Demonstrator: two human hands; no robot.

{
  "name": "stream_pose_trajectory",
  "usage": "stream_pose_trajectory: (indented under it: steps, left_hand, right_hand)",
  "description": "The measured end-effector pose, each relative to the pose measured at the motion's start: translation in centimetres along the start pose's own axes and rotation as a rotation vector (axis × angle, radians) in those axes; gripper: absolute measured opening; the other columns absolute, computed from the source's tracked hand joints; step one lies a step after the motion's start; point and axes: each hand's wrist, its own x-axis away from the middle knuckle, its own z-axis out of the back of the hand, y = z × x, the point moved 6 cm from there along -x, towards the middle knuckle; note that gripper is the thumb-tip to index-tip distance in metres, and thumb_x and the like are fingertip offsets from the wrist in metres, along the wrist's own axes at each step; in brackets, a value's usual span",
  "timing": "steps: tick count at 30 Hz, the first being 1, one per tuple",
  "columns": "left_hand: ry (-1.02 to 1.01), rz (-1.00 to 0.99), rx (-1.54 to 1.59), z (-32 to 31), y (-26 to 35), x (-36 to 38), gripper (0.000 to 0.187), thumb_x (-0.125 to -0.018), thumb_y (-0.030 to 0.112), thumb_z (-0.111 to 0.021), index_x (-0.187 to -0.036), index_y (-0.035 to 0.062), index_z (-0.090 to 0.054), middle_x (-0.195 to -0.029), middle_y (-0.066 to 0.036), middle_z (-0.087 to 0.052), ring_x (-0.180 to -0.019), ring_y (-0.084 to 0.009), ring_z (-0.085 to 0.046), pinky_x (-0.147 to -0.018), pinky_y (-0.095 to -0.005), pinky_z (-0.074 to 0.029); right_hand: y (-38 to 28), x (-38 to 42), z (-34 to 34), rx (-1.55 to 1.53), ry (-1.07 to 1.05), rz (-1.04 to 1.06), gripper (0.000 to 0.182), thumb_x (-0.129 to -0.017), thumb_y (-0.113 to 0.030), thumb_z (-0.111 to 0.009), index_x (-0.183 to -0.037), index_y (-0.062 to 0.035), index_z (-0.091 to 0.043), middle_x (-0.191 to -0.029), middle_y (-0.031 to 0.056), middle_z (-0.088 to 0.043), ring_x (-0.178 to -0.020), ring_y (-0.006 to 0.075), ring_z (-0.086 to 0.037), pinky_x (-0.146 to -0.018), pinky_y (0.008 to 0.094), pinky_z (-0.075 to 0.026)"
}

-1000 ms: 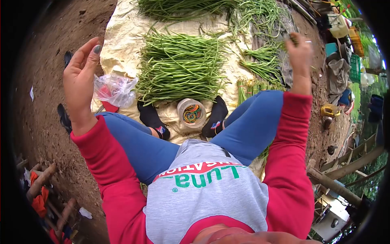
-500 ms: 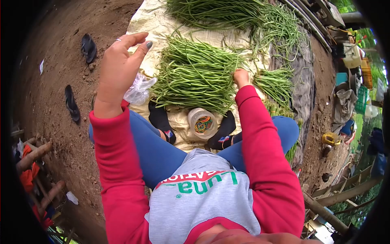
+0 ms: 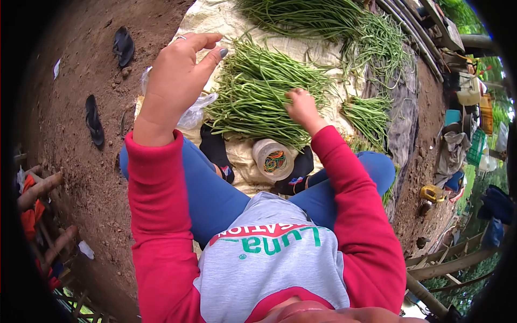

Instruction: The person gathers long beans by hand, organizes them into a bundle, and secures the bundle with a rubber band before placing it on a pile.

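A large pile of long green beans [image 3: 253, 102] lies on a pale woven sheet [image 3: 202, 24] in front of my crossed legs. My left hand [image 3: 175, 81], with a ring and dark nail polish, is raised at the pile's left edge. Its thumb and fingers are apart, with nothing seen between them. Over the right part of the pile is my right hand [image 3: 303, 110], fingers curled in; whatever they pinch is too small to make out. Between my feet stands a clear plastic tub [image 3: 260, 151] holding coloured rubber bands [image 3: 274, 161].
A clear plastic bag [image 3: 196, 111] lies by my left foot. More beans [image 3: 307, 19] are heaped at the far side, and a smaller bunch [image 3: 369, 114] lies to the right. Two black flip-flops [image 3: 93, 121] rest on the dirt at left. A yellow container [image 3: 432, 194] sits at right.
My right hand has moved left from the pile's right edge to over the beans. My left hand appears further right and slightly higher, while the view has also shifted a little.
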Motion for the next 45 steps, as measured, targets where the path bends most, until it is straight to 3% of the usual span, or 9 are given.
stream_pose_trajectory:
  steps: [2, 5, 15, 24, 31, 34, 40, 42, 45]
  left_hand:
    - [0.005, -0.011, -0.026, 0.1, 0.0, 0.1, 0.03, -0.088, 0.019, -0.063, -0.111, -0.0013, -0.065, -0.103, -0.014, -0.067, -0.092, -0.0208, -0.064, -0.081, -0.0296, -0.048]
    - [0.004, -0.035, -0.057, 0.1, -0.1, 0.3, 0.031, -0.087, 0.02, -0.064, -0.111, -0.0006, -0.065, -0.103, -0.015, -0.067, -0.092, -0.0226, -0.065, -0.08, -0.0309, -0.049]
    - [-0.036, -0.038, -0.039, -0.9, -0.2, 0.4, 0.032, -0.087, 0.024, -0.063, -0.11, 0.0015, -0.066, -0.103, -0.016, -0.067, -0.093, -0.0289, -0.064, -0.08, -0.0346, -0.049]
    - [-0.159, -0.078, -0.116, -3.8, -0.4, 0.9, 0.03, -0.087, 0.023, -0.062, -0.107, 0.002, -0.066, -0.098, -0.016, -0.067, -0.09, -0.031, -0.064, -0.081, -0.037, -0.049]
    - [-0.936, -0.174, -0.265, -17.3, 0.4, 7.1, 0.024, -0.079, 0.022, -0.061, -0.081, 0.0004, -0.069, -0.082, -0.019, -0.066, -0.083, -0.035, -0.065, -0.077, -0.0436, -0.052]
    - [-0.947, -0.244, -0.331, -24.8, -1.8, 9.5, 0.021, -0.08, 0.017, -0.058, -0.091, 0.001, -0.067, -0.103, -0.018, -0.064, -0.096, -0.0333, -0.063, -0.084, -0.0423, -0.05]
    - [-0.649, -0.419, -0.329, -27.3, -2.7, 8.6, 0.025, -0.081, 0.011, -0.053, -0.102, 0.0013, -0.062, -0.112, -0.017, -0.059, -0.111, -0.0299, -0.056, -0.094, -0.0387, -0.046]
    - [-0.624, -0.324, -0.475, -28.6, -4.6, 8.6, 0.06, -0.086, 0.028, -0.058, -0.136, 0.0021, -0.04, -0.141, -0.02, -0.04, -0.132, -0.0321, -0.037, -0.108, -0.0441, -0.032]
    - [-0.798, -0.15, -0.53, -29.2, -6.8, 8.5, 0.086, -0.083, 0.055, -0.057, -0.149, 0.0134, -0.02, -0.154, -0.014, -0.019, -0.144, -0.0316, -0.012, -0.115, -0.0502, -0.013]
  right_hand:
    - [-1.8, 0.3, -1.4, 0.076, -0.08, -0.034, 0.079, -0.068, -0.035, -0.078, -0.133, -0.006, -0.044, -0.131, 0.0138, -0.049, -0.122, 0.0299, -0.045, -0.101, 0.0466, -0.035]
    - [-4.2, -0.7, -1.6, 0.097, 0.08, 0.029, 0.084, -0.063, -0.029, -0.08, -0.134, -0.0041, -0.042, -0.128, 0.0129, -0.049, -0.12, 0.0288, -0.045, -0.102, 0.0444, -0.033]
    - [-5.4, -1.6, -2.4, 0.167, -0.005, 0.109, 0.04, -0.064, -0.016, -0.076, -0.098, -0.0086, -0.055, -0.102, 0.0114, -0.059, -0.103, 0.0293, -0.056, -0.087, 0.0407, -0.044]
    - [-2.7, -4.0, -2.5, -0.196, -0.371, 0.004, 0.064, -0.056, -0.03, -0.081, -0.112, -0.0056, -0.061, -0.101, 0.0189, -0.066, -0.097, 0.0356, -0.062, -0.084, 0.0419, -0.049]
    - [-2.5, -5.0, 1.7, -0.303, -0.458, -0.026, 0.067, -0.068, -0.03, -0.083, -0.122, -0.0005, -0.056, -0.105, 0.0171, -0.067, -0.097, 0.0256, -0.064, -0.085, 0.0342, -0.049]
    - [-0.6, -6.2, -0.4, -0.478, -0.458, -0.085, 0.09, -0.064, -0.039, -0.085, -0.13, 0.0072, -0.046, -0.098, 0.0165, -0.068, -0.091, 0.0233, -0.064, -0.08, 0.0348, -0.05]
    - [-1.7, -5.3, 3.3, -0.114, -0.399, 0.039, 0.048, -0.069, -0.027, -0.075, -0.106, 0.0016, -0.061, -0.095, 0.0207, -0.067, -0.092, 0.0308, -0.064, -0.081, 0.037, -0.05]
    - [-2.2, -4.6, 4.6, -0.313, -0.466, -0.027, 0.045, -0.069, -0.024, -0.074, -0.104, 0.0019, -0.062, -0.091, 0.0193, -0.068, -0.088, 0.0295, -0.065, -0.078, 0.0377, -0.049]
    - [-0.8, -4.5, 5.1, -0.43, -0.454, -0.054, 0.039, -0.071, -0.022, -0.071, -0.101, 0.002, -0.062, -0.082, 0.0136, -0.067, -0.072, 0.0211, -0.063, -0.068, 0.0346, -0.05]
